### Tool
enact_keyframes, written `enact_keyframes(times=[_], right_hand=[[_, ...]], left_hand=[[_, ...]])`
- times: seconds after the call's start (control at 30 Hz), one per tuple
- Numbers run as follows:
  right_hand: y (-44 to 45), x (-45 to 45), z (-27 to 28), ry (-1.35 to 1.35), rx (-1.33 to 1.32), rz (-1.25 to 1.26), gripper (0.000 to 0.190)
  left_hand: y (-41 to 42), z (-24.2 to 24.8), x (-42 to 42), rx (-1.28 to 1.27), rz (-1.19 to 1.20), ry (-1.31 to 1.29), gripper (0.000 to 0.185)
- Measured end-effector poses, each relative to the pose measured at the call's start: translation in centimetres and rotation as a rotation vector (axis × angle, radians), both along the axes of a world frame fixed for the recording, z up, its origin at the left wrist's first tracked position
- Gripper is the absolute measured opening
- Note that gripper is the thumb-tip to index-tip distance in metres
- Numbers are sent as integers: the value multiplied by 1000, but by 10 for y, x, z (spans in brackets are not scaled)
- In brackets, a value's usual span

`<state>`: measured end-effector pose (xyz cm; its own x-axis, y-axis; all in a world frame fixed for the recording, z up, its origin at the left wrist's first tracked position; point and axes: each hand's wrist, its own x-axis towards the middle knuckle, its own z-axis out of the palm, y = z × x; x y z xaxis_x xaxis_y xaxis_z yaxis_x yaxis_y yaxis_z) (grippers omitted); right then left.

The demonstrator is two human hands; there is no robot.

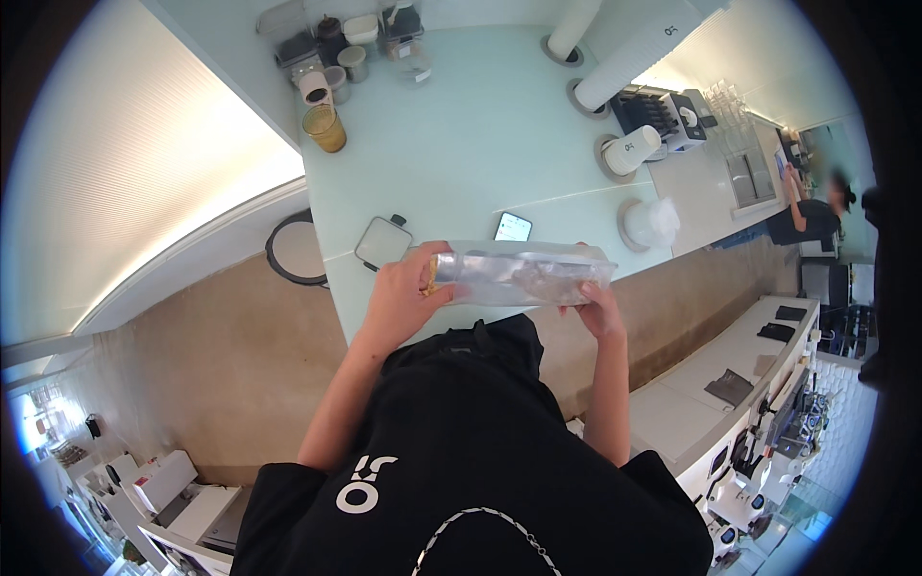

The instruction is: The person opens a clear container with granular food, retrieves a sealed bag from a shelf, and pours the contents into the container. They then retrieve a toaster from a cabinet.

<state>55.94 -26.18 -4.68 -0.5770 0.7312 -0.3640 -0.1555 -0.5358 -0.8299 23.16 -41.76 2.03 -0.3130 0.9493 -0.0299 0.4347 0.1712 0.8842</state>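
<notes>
A long clear plastic container (518,270) lies sideways in the air before my body, above the counter's near edge. My left hand (414,291) grips its left end, where a yellowish crumbly material shows beside the fingers. At the other end my right hand (598,309) holds it, thumb on the near side. Glare and wrinkled film blur what is inside. Just beyond the container a smartphone (513,227) with a lit screen rests on the pale green counter (461,144). A clear rectangular lid (384,243) with dark clips lies near my left hand.
Lidded tubs (353,63) and a dark bottle (330,39) crowd the back left corner, near an amber glass (325,129). Along the right edge, paper cups (632,150) and clear cups (650,222) stand in round holders. A round bin (297,248) is left. A person (810,216) stands far right.
</notes>
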Motion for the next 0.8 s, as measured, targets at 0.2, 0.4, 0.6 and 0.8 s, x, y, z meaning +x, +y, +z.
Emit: enact_keyframes(times=[0.2,0.4,0.6,0.8], right_hand=[[8,0,7,-107,48,4,92],[15,-1,31,-180,91,43,87],[17,-8,61,-324,235,78,85],[24,-21,79,-326,254,117,81]], left_hand=[[2,-5,-6,-120,-57,-23,72],[-2,-12,-13,-171,-80,-68,73],[-12,-13,-20,-149,-94,19,66],[-15,-14,-27,-198,-66,29,54]])
